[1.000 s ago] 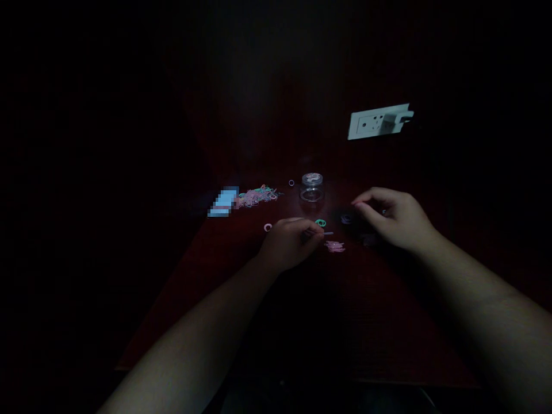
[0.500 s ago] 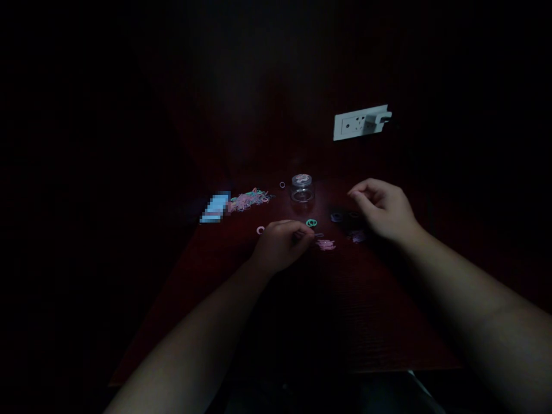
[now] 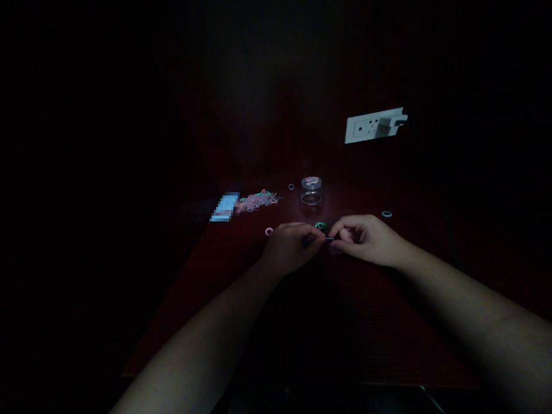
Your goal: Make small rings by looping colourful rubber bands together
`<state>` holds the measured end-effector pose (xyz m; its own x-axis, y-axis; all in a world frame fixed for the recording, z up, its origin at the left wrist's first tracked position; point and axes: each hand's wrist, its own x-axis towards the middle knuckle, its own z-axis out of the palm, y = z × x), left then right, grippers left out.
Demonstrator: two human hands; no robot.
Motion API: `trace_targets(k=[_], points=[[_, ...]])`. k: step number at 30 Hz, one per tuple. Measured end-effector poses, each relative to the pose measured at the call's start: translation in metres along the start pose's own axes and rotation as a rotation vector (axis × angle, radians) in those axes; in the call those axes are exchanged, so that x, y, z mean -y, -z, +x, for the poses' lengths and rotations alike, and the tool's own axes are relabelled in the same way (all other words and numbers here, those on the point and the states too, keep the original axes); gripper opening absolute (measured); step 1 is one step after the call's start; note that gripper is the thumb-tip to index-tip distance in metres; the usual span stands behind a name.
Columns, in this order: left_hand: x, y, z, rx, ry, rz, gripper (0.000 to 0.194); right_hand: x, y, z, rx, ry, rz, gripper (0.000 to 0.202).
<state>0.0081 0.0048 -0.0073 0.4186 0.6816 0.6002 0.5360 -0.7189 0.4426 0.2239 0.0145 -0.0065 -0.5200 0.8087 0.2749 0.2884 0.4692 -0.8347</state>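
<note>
From where I stood, the dark red table (image 3: 207, 270) stretched beneath both bare forearms. The right hand (image 3: 375, 241) had just come in from its place apart and low over the tabletop to meet the left hand (image 3: 287, 247), so that both were now at one small piece of work. On the wall was the white rectangular socket plate (image 3: 364, 129); at the table's far left lay a pale-blue, blurred-out rectangle (image 3: 225, 207). Beside it spread a tangled pile of pastel bands (image 3: 259, 200), and farther right stood a clear, lidded jar (image 3: 311, 192). Green rings (image 3: 319, 223) lay just beyond the fingers, a blue-green ring (image 3: 386, 215) to the right and a pink ring (image 3: 267, 232) to the left. Smallest was the thin greyish band (image 3: 329, 238), between the two sets of fingertips: the left's were pinched on it; the right's were narrowly parted at its other end, and I couldn't tell whether they gripped it.
</note>
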Motion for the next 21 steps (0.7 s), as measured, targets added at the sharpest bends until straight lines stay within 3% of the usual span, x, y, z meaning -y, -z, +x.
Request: trace_targets(k=[21], points=[[-0.007,0.0033,-0.0003,0.036,0.024,-0.031,0.003,0.0045,-0.0002,0.0039,0.082,-0.013,-0.074,0.025]])
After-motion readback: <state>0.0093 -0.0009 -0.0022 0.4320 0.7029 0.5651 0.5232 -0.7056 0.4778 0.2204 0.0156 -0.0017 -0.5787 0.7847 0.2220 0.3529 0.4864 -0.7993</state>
